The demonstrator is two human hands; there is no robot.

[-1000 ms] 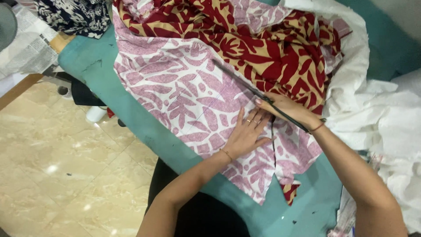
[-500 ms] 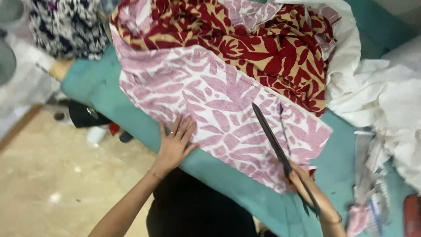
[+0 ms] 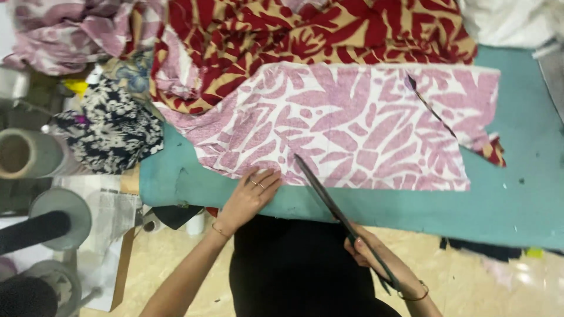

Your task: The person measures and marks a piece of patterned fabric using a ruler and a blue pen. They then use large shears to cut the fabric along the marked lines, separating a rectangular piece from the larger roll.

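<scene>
At the left edge of the frame, tape rolls (image 3: 26, 154) and a navy floral cloth (image 3: 106, 129) crowd beside a teal table (image 3: 529, 199), with pale marble floor (image 3: 170, 258) along the bottom. The left hand (image 3: 247, 199), fingers spread flat and gripping nothing, presses the near edge of the pink leaf-print fabric (image 3: 364, 123), which lies lengthwise across the centre below a red and tan fabric (image 3: 305, 35). At lower right, the right hand (image 3: 367, 249) is wrapped around long scissors (image 3: 329, 199), blades seemingly together, their axis diagonal with the tip pointing up-left onto the pink fabric's edge.

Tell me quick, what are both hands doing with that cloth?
Left hand flat on pink printed fabric. Right hand grips long scissors, tips at fabric edge. Nothing blocking.
</scene>
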